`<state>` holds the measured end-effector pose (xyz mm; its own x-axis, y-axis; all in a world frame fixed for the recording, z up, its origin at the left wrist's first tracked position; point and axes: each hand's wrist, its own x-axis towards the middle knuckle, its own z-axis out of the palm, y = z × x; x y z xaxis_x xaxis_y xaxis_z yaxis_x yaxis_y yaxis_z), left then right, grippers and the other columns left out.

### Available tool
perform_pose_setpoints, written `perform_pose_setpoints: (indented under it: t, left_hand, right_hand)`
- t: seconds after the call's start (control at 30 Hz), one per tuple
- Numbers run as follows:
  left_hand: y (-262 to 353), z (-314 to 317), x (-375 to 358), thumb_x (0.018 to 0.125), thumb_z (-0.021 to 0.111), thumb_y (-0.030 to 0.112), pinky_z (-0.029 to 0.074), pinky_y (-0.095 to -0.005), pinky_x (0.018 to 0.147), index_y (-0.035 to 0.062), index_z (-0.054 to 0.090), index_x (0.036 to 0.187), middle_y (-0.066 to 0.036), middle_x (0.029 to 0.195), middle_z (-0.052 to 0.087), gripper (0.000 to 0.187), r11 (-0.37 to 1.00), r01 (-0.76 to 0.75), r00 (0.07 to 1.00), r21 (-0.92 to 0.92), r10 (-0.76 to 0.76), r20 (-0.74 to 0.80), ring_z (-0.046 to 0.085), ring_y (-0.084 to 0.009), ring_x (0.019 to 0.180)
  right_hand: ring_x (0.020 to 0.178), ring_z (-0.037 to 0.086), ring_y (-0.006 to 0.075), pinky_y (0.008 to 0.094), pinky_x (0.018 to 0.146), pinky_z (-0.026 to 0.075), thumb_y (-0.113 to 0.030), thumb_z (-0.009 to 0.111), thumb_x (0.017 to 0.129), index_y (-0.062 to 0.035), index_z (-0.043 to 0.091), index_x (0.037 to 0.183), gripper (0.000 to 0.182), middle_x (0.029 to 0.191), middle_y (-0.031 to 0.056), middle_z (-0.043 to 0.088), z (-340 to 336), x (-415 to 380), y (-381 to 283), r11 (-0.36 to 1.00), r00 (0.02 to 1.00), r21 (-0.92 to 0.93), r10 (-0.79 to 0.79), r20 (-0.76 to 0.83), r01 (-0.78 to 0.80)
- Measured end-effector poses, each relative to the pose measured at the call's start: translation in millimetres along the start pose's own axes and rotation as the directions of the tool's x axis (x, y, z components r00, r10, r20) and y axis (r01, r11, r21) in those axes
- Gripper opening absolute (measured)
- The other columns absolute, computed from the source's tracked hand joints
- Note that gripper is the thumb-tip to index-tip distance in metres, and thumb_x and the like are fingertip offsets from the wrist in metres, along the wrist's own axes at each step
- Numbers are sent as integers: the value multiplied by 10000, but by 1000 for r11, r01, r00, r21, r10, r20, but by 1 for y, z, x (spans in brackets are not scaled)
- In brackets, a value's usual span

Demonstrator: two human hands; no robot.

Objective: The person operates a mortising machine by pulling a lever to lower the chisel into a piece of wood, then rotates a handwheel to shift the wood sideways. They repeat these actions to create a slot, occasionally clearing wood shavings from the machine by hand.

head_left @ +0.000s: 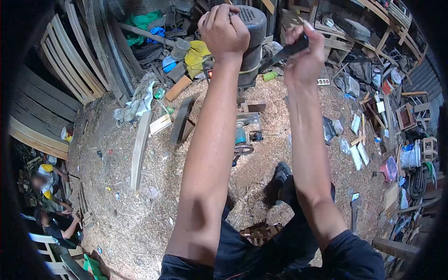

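My left hand rests against the upper left side of a dark cylindrical machine housing with a perforated top, its fingers curled at the top edge. To the right of the housing, my right hand is closed around the end of a long dark flat tool, which points down and left toward the housing. Below the housing are metal machine parts and a handwheel.
Curved wooden pieces lean at the upper left. Loose boards lie on the shaving-covered floor. Two people sit at the lower left. Scrap, stools and a pink basket line the right side.
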<state>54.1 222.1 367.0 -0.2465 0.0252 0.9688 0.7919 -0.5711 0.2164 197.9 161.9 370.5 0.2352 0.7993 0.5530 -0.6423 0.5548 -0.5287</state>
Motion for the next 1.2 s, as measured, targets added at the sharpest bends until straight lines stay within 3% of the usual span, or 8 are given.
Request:
perform_pose_setpoints:
  t: [0.13,0.17,0.63,0.73,0.77,1.0,1.17,1.2]
  left_hand:
    - [-2,1,-2,734,418,101,444,-403,782,74,652,735,-112,780,652,236,1000,1,1000,-13,0,5,602,-335,750]
    - [-1,0,-4,734,418,100,443,-403,784,74,653,737,-111,779,651,237,1000,3,1000,-19,-2,9,602,-333,751]
    - [7,-11,-4,734,419,83,453,-405,731,74,650,745,-118,782,647,231,998,-12,997,-54,16,74,600,-339,731]
    - [13,-19,-1,815,444,146,461,-415,795,-6,598,815,-187,838,628,217,996,72,979,-61,-58,195,595,-370,805]
    - [17,-18,1,763,440,110,453,-417,785,0,588,757,-177,740,614,184,993,62,990,-97,-49,134,582,-369,755]
    - [-6,-1,-7,736,425,88,449,-395,739,67,637,746,-120,774,637,214,997,-48,999,-54,49,21,596,-337,731]
    - [-5,-2,-6,741,432,97,443,-410,767,74,646,726,-109,774,647,216,1000,25,998,-18,-24,57,599,-334,743]
    - [-5,-2,-4,741,432,97,444,-407,763,75,648,724,-109,770,647,218,1000,19,999,-15,-19,48,600,-334,742]
  right_hand:
    - [714,465,164,314,754,367,-251,541,856,-26,536,712,267,705,61,508,-12,-26,-3,999,1000,-43,-14,5,14]
    - [756,403,178,309,720,324,-278,433,859,-51,433,734,259,748,57,435,-12,-33,-6,988,998,-154,-14,55,22]
    - [740,365,182,317,720,295,-331,423,838,-68,407,723,288,735,57,390,-51,-96,5,965,966,-141,-194,172,219]
    - [694,403,174,315,683,303,-330,472,779,-51,454,719,287,717,74,444,-57,-99,13,957,961,-124,-246,128,261]
    - [689,401,173,315,682,303,-336,474,776,-53,452,716,291,708,73,443,-57,-103,11,954,959,-130,-253,130,270]
    - [687,408,170,308,670,308,-322,507,762,-45,450,691,292,676,54,441,-56,-97,13,957,956,-112,-250,154,269]
    - [709,428,161,291,652,323,-365,488,839,-48,477,733,334,727,58,459,-43,-76,17,952,968,-179,-242,59,249]
    - [720,439,149,287,651,339,-461,428,936,-60,494,761,442,755,49,476,-37,-62,17,946,968,-202,-247,55,253]
